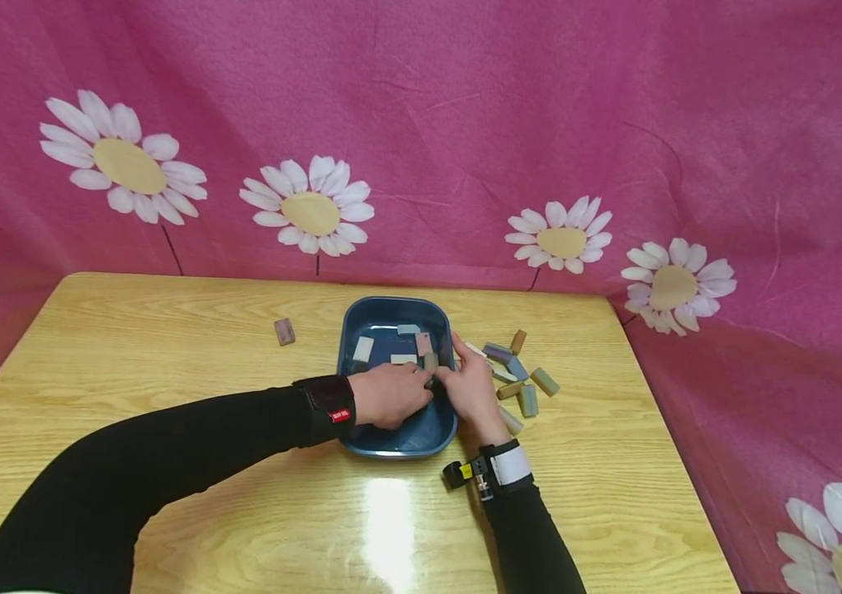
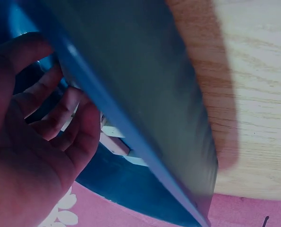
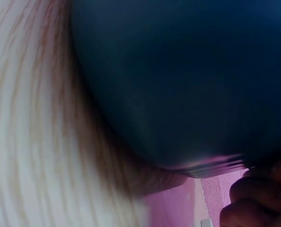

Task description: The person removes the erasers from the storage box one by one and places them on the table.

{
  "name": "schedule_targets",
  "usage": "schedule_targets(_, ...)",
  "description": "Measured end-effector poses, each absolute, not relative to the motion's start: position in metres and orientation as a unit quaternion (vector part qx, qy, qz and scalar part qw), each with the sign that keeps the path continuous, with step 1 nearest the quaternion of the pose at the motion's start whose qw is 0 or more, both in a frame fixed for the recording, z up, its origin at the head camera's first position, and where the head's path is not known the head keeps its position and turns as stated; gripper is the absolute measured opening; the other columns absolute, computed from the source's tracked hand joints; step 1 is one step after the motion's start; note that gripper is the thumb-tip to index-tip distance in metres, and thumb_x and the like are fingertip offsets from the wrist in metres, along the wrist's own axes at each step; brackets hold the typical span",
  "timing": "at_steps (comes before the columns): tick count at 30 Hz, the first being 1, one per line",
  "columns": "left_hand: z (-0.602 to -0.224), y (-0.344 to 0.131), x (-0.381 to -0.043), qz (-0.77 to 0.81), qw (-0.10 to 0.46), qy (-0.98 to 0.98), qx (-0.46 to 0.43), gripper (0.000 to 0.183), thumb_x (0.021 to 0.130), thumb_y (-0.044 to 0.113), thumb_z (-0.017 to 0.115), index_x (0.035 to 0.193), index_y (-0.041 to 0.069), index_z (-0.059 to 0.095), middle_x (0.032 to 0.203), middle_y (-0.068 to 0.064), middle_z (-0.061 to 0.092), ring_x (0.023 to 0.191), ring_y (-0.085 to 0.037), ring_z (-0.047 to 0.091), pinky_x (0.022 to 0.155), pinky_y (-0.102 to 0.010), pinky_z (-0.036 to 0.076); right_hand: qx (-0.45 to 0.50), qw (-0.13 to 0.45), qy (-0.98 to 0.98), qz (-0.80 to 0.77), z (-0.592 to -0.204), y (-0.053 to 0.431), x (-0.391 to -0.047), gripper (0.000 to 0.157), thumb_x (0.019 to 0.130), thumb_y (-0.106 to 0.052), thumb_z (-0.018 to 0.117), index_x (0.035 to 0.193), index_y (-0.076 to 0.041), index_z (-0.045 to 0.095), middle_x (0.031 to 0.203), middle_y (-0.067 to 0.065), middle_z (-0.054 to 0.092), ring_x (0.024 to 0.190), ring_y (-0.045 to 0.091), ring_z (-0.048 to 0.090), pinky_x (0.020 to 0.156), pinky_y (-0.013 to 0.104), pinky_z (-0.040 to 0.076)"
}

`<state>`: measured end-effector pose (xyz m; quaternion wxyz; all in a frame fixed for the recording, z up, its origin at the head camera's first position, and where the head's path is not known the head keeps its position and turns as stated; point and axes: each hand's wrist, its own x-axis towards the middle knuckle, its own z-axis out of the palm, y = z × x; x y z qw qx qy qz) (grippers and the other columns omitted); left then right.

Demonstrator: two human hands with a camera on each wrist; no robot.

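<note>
A dark blue plastic basin stands on the table with several small rectangular blocks inside, among them a white block, a pink block and a grey-brown block. My left hand reaches down into it, fingers curled round a small dark block near the right wall; the fingertips hide most of that piece. In the left wrist view the left hand bends its fingers just inside the rim. My right hand grips the basin's right side, thumb at the rim and fingers along the outside.
Right of the basin lies a loose pile of coloured blocks, including a purple block, a blue-grey block and an olive block. A single mauve block lies to the left. A pink daisy cloth hangs behind the wooden table.
</note>
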<state>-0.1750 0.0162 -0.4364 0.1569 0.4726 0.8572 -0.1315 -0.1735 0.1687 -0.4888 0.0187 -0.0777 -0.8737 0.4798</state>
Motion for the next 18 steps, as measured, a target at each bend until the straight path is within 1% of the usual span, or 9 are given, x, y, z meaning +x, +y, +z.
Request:
schedule_targets(3,-0.435,0.015,-0.176,-0.131,0.159,0.855,0.476,0.045,0.087,0.029,0.070,0.130,0.016,0.065,0.140,-0.009,0.056,0.120,-0.023,0.055,0.096,-0.040,0.053,-0.075,0.020,-0.874,0.480,-0.489,0.169,-0.174,0.068,0.081,-0.011,0.064,0.147,-0.013,0.049,0.058,-0.006,0.047,0.054,0.011,0.046,0.058,0.029,0.038)
schedule_targets(7,-0.432,0.014,-0.177,-0.113,0.171,0.858,0.472,0.045,0.082,0.033,0.074,0.123,0.015,0.069,0.126,-0.006,0.061,0.108,-0.019,0.057,0.094,-0.038,0.054,-0.070,0.026,-0.877,0.474,-0.489,0.169,-0.174,0.068,0.080,-0.010,0.062,0.146,-0.012,0.050,0.057,-0.005,0.042,0.051,0.011,0.039,0.056,0.030,0.035)
schedule_targets(10,-0.426,0.012,-0.178,-0.093,0.174,0.862,0.466,0.045,0.079,0.037,0.077,0.118,0.015,0.071,0.118,-0.005,0.063,0.100,-0.019,0.058,0.090,-0.038,0.055,-0.067,0.028,-0.880,0.470,-0.489,0.169,-0.173,0.067,0.080,-0.010,0.062,0.146,-0.011,0.050,0.060,0.002,0.049,0.051,0.012,0.036,0.058,0.031,0.035)
schedule_targets(11,-0.423,0.011,-0.178,-0.089,0.172,0.864,0.465,0.045,0.078,0.038,0.077,0.116,0.015,0.071,0.117,-0.005,0.063,0.100,-0.020,0.058,0.089,-0.038,0.055,-0.065,0.031,-0.880,0.469,-0.489,0.169,-0.173,0.066,0.081,-0.009,0.062,0.146,-0.011,0.051,0.066,0.004,0.057,0.054,0.011,0.039,0.060,0.030,0.037)
schedule_targets(12,-0.419,0.010,-0.179,-0.081,0.170,0.867,0.462,0.045,0.077,0.038,0.077,0.115,0.015,0.071,0.116,-0.005,0.064,0.099,-0.020,0.058,0.088,-0.039,0.055,-0.064,0.033,-0.881,0.468,-0.489,0.169,-0.173,0.066,0.081,-0.009,0.062,0.145,-0.011,0.051,0.071,0.005,0.062,0.056,0.011,0.041,0.061,0.030,0.038)
schedule_targets(13,-0.415,0.008,-0.180,-0.077,0.168,0.870,0.458,0.045,0.076,0.039,0.077,0.114,0.015,0.072,0.116,-0.005,0.064,0.099,-0.021,0.058,0.088,-0.039,0.055,-0.065,0.032,-0.881,0.468,-0.489,0.168,-0.173,0.066,0.081,-0.010,0.062,0.145,-0.011,0.051,0.072,0.006,0.062,0.056,0.011,0.042,0.061,0.030,0.039)
schedule_targets(15,-0.405,0.004,-0.182,-0.073,0.166,0.876,0.447,0.043,0.076,0.039,0.077,0.110,0.014,0.072,0.115,-0.005,0.064,0.098,-0.022,0.058,0.087,-0.039,0.055,-0.067,0.031,-0.882,0.466,-0.489,0.168,-0.173,0.066,0.081,-0.011,0.063,0.146,-0.012,0.051,0.070,0.004,0.060,0.057,0.011,0.043,0.060,0.029,0.038)
schedule_targets(17,-0.394,-0.002,-0.185,-0.068,0.174,0.884,0.428,0.041,0.075,0.039,0.077,0.107,0.013,0.072,0.114,-0.005,0.065,0.096,-0.022,0.060,0.087,-0.039,0.054,-0.070,0.030,-0.882,0.466,-0.489,0.168,-0.174,0.067,0.080,-0.011,0.063,0.146,-0.012,0.051,0.066,0.000,0.053,0.055,0.011,0.042,0.058,0.029,0.037)
schedule_targets(18,-0.389,-0.005,-0.187,-0.068,0.178,0.888,0.418,0.040,0.075,0.038,0.077,0.106,0.013,0.072,0.112,-0.006,0.065,0.094,-0.022,0.060,0.086,-0.039,0.054,-0.072,0.026,-0.881,0.467,-0.489,0.168,-0.173,0.068,0.080,-0.011,0.062,0.147,-0.013,0.050,0.062,-0.001,0.047,0.053,0.012,0.039,0.057,0.030,0.035)
